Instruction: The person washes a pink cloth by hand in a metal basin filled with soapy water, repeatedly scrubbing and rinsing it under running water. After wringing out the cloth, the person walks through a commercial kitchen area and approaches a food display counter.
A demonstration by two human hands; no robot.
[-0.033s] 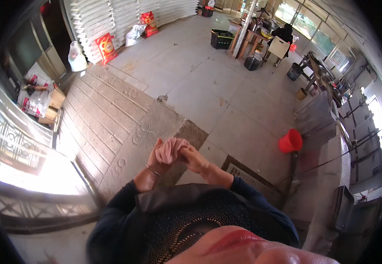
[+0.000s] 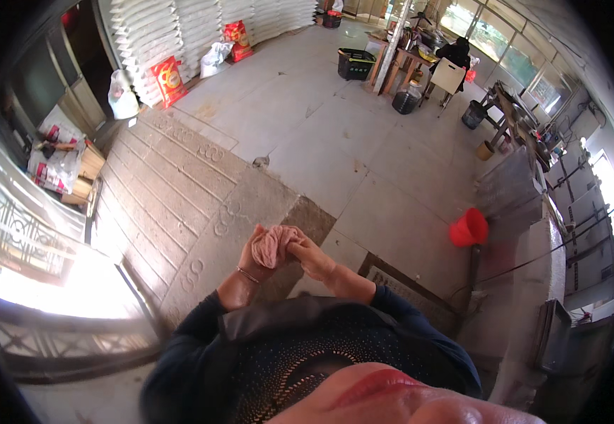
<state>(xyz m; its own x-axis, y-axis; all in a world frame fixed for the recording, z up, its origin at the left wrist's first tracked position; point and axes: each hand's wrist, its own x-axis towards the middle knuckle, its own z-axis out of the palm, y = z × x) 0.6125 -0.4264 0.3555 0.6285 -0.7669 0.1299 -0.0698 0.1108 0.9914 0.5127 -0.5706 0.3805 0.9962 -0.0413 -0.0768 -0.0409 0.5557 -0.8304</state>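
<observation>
A crumpled pink cloth (image 2: 273,247) is bunched up between my two hands in front of my body. My left hand (image 2: 249,260), with a bracelet at its wrist, cups the cloth from the left and below. From the right, the curled fingers of my right hand (image 2: 311,258) press against the cloth's side. Folds of the cloth hide part of the left fingers. Both hands are above the floor, close to the edge of a grooved stone slab (image 2: 179,191).
A red bucket (image 2: 469,227) stands to the right, by a low wall. Far back are a black crate (image 2: 355,63), a dark lidded container (image 2: 407,97) and a seated person (image 2: 455,51). White sacks (image 2: 148,42) are stacked at the back left, beside red bags (image 2: 170,82). A framed floor grate (image 2: 402,283) lies at right.
The cloth has turned and gathered into a rounder bundle in my hands. My hands have shifted slightly; the surroundings look the same.
</observation>
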